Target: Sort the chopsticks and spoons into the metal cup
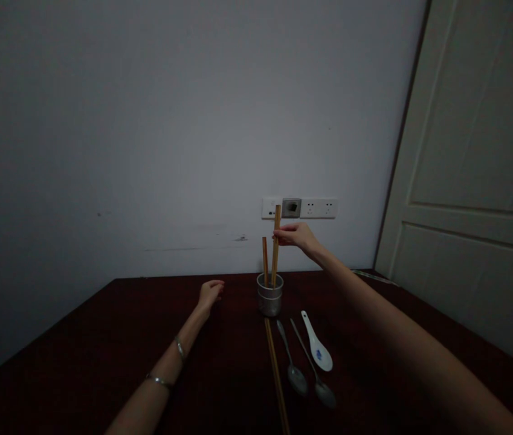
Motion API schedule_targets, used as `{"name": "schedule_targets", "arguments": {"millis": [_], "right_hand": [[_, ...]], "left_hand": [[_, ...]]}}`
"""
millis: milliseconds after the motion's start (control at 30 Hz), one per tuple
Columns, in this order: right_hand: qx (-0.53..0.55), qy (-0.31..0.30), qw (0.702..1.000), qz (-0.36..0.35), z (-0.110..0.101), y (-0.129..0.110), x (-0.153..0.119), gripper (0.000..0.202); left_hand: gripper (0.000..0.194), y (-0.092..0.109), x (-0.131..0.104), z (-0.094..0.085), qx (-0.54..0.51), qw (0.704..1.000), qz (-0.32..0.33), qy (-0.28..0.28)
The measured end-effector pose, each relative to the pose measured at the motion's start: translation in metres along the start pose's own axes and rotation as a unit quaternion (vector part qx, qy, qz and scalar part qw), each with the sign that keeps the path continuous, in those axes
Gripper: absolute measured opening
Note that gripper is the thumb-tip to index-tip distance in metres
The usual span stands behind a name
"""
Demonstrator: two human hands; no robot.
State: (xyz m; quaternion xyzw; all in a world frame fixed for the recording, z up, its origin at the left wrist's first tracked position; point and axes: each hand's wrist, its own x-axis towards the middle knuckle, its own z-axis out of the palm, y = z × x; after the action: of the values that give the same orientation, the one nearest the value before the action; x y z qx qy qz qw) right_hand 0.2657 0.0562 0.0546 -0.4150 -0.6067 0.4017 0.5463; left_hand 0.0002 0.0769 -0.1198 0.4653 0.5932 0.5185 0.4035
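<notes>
Between the thumb and fingers of my right hand [296,234] is a pair of wooden chopsticks [275,260], upright, with their lower ends inside the metal cup [269,302]. Other wooden chopsticks [265,257] stand in that cup, on the left side. To the left of the cup, my left hand [211,293] is on or just above the table, fingers curled together, with nothing seen in it. Another pair of chopsticks [276,374] lies on the table in front of the cup. Beside it are two metal spoons, a nearer-left spoon [297,379] and a long-handled spoon [324,394], and a white soup spoon [318,350].
The dark red table [79,350] meets a pale wall [147,133] at the back. Wall sockets [318,208] sit behind my right hand. A light panelled door [474,151] stands at the right, close to the table's edge.
</notes>
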Motion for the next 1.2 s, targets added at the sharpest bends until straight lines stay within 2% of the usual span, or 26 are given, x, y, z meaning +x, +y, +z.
{"name": "schedule_targets", "arguments": {"millis": [133, 300, 567, 733, 1200], "right_hand": [[-0.005, 0.023, 1.000, -0.003, -0.005, 0.012, 0.022, 0.010], [-0.009, 0.040, 0.999, 0.015, -0.008, 0.042, 0.031, 0.010], [-0.012, 0.019, 0.996, 0.081, -0.002, 0.080, 0.029, 0.012], [-0.005, -0.013, 0.996, 0.091, 0.004, 0.095, 0.030, 0.014], [-0.011, -0.033, 0.993, 0.115, 0.009, 0.109, 0.032, 0.012]], "left_hand": [[0.014, -0.029, 0.014, -0.011, -0.015, 0.999, -0.012, 0.048], [0.014, -0.042, 0.023, -0.013, -0.009, 0.997, -0.011, 0.070], [0.014, -0.050, 0.023, -0.012, 0.034, 0.997, 0.029, 0.064], [0.017, -0.052, 0.022, -0.013, 0.064, 0.994, 0.052, 0.066], [0.017, -0.051, 0.021, -0.012, 0.076, 0.994, 0.046, 0.067]]}}
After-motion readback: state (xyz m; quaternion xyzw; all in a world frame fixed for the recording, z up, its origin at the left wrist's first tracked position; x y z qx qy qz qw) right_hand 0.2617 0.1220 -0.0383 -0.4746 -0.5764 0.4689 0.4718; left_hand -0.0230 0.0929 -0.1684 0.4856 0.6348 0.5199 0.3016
